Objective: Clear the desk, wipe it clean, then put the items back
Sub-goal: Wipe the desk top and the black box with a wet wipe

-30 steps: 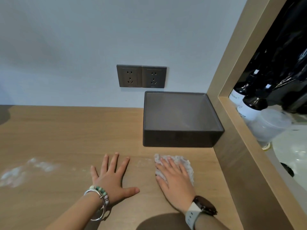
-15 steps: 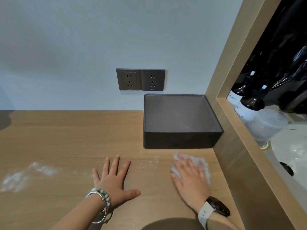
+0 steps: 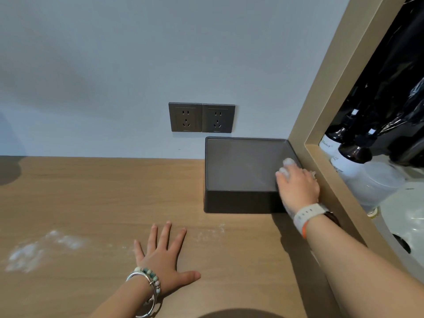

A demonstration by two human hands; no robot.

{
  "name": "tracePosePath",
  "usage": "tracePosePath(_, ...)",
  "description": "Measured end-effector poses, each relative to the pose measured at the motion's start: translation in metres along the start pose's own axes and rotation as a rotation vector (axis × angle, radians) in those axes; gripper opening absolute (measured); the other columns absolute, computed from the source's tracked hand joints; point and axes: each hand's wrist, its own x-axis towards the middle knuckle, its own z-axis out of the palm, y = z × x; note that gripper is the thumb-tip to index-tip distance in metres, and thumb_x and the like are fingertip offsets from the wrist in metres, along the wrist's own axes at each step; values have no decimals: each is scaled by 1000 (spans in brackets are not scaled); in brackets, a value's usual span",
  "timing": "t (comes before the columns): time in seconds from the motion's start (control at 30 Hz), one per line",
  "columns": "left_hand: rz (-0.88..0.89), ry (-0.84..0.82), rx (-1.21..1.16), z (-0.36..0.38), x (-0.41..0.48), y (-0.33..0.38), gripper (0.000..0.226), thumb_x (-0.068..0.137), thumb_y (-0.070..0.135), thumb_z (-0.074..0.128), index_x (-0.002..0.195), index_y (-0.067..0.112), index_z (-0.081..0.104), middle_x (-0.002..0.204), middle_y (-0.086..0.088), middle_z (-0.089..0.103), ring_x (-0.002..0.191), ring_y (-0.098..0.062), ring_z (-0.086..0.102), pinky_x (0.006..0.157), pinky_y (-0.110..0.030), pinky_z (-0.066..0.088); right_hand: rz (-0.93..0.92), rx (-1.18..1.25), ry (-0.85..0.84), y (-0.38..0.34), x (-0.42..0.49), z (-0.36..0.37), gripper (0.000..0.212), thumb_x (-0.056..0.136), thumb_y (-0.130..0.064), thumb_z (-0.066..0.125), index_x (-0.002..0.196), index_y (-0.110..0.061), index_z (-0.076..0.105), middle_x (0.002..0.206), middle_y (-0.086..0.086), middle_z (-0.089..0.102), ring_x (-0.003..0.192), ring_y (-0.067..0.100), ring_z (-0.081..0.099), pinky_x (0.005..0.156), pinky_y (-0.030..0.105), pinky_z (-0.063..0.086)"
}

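Right, R hand is up at the dark tray, fingers curled over a bunched white cloth at the tray's right edge, hard by the wood frame. Prob. chasing that inner corner. L hand lies flat w/ fingers spread on the desk, likely bracing the reach. Powder smear at far left not yet wiped.

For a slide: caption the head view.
Right hand holds a cloth inside the dark tray; left hand rests on the desk.

Bunched white cloth inside dark tray, right side, powder-smeared wooden desk
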Motion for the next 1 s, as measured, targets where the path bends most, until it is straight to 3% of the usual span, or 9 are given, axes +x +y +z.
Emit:
tracePosePath(0.13, 2, -17, 11, -1, 2, -1, 114, 49, 89, 32, 144, 45, -14, 152, 5, -29, 139, -28, -29, 108, -62, -8, -300, -111, -70, -53, -15, 17, 27, 92, -25, 43, 117, -22, 53, 120, 2, 56, 113, 24, 52, 95, 34, 36)
tracePosePath(0.27, 5, -33, -10, -2, 2, -2, 109, 58, 84, 43, 144, 46, -13, 152, 6, -29, 139, -27, -28, 108, -62, -8, -452, 464, -396, -82, -37, 12, 28, 97, -15, 47, 116, -22, 65, 123, -13, 57, 115, 6, 48, 98, 20, 28)
tracePosePath(0.33, 11, -38, -30, -4, 1, -3, 107, 60, 81, 46, 144, 47, -11, 153, 7, -27, 139, -26, -28, 109, -61, -8, -412, 632, -164, -69, -32, 10, 26, 92, -6, 51, 105, -18, 70, 116, -12, 60, 110, 9, 52, 98, 17, 29)
tracePosePath(0.43, 15, -36, -106, -12, 0, -6, 101, 61, 78, 40, 146, 45, -4, 154, 11, -20, 141, -22, -23, 111, -57, -7, -169, 373, 231, -32, -4, 4, 25, 90, 1, 47, 103, -10, 66, 105, 6, 66, 99, 23, 59, 86, 27, 40)
tracePosePath(0.57, -2, 3, -111, -23, 1, -7, 103, 52, 76, 13, 148, 40, 3, 156, 15, -5, 145, -18, -8, 116, -48, 4, -62, -89, -103, -32, 3, 17, 34, 93, -16, 42, 124, -22, 55, 127, 5, 55, 120, 29, 46, 98, 40, 35)
tracePosePath(0.73, 1, 36, -37, -26, 1, -7, 95, 59, 71, 8, 148, 37, 7, 156, 16, 1, 145, -17, 1, 115, -43, 11, -513, 523, -356, -82, -41, 16, 29, 94, -4, 47, 109, -15, 69, 108, -7, 64, 99, 6, 53, 84, 15, 37)
tracePosePath(0.8, 0, 39, -27, -28, 0, -8, 90, 64, 68, 11, 148, 36, 9, 156, 18, 3, 144, -16, 3, 113, -43, 13, -540, 592, -83, -73, -42, 7, 28, 89, 0, 47, 101, -9, 70, 106, 1, 66, 95, 7, 52, 86, 23, 41)
tracePosePath(0.87, -1, 43, -10, -29, 0, -9, 85, 69, 64, 14, 148, 35, 10, 156, 18, 5, 144, -15, 5, 113, -42, 14, -375, 375, 260, -42, -27, 5, 34, 84, -6, 39, 99, -9, 69, 111, 11, 66, 96, 26, 58, 83, 34, 44)
tracePosePath(1.0, 8, 46, 11, -32, 1, -9, 70, 86, 63, 23, 148, 34, 13, 156, 18, 7, 143, -15, 9, 112, -41, 14, 58, -186, -47, 2, -7, 1, 39, 92, -12, 44, 130, -18, 50, 144, 9, 38, 129, 35, 35, 105, 48, 30)
